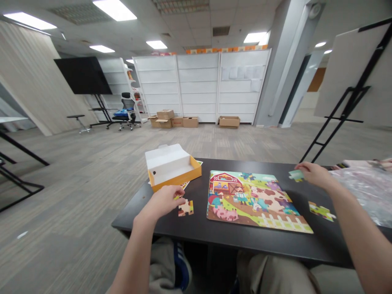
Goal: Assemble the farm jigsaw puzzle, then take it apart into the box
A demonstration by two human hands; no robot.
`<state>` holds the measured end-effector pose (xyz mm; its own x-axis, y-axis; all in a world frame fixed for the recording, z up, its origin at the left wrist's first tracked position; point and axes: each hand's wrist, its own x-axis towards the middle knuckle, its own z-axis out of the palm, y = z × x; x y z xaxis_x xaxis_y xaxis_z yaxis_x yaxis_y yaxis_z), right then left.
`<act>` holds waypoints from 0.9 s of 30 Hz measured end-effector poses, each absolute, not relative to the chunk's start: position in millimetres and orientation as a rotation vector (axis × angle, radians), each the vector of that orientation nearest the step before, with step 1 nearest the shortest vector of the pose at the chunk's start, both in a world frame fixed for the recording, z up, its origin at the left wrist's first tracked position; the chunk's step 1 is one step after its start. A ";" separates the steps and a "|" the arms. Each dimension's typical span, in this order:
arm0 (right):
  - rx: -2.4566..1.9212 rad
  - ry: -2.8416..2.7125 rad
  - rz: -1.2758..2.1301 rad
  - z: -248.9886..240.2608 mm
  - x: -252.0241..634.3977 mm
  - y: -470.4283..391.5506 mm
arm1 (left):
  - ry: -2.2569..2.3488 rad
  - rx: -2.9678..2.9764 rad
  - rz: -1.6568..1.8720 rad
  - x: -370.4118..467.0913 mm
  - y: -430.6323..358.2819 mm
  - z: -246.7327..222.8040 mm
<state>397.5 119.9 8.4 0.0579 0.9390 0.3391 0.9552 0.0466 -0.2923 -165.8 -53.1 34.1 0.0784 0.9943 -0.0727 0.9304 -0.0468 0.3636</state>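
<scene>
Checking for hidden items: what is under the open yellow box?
Printed card or paper pokes out from under the yellow box at its far right corner and front edge, near the left hand. The box covers the rest, so its full extent is hidden.

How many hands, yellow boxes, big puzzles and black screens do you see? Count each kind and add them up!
Hands: 2 (left hand, right hand)
Yellow box: 1
Big puzzle: 1
Black screen: 1
Total: 5
</scene>
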 end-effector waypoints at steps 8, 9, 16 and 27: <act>-2.281 -1.767 0.096 -29.8 460.3 120.5 | 1.906 2.150 0.107 -157.6 -54.4 18.7; -2.293 -1.773 0.080 -32.7 459.6 121.0 | 1.900 2.152 0.103 -157.6 -52.4 16.7; -2.347 -1.782 0.042 -40.5 455.4 120.0 | 1.817 2.148 0.158 -156.7 -43.4 11.3; -2.083 -1.689 -0.133 -14.0 414.8 100.5 | 1.362 1.805 0.721 -124.9 -36.6 33.9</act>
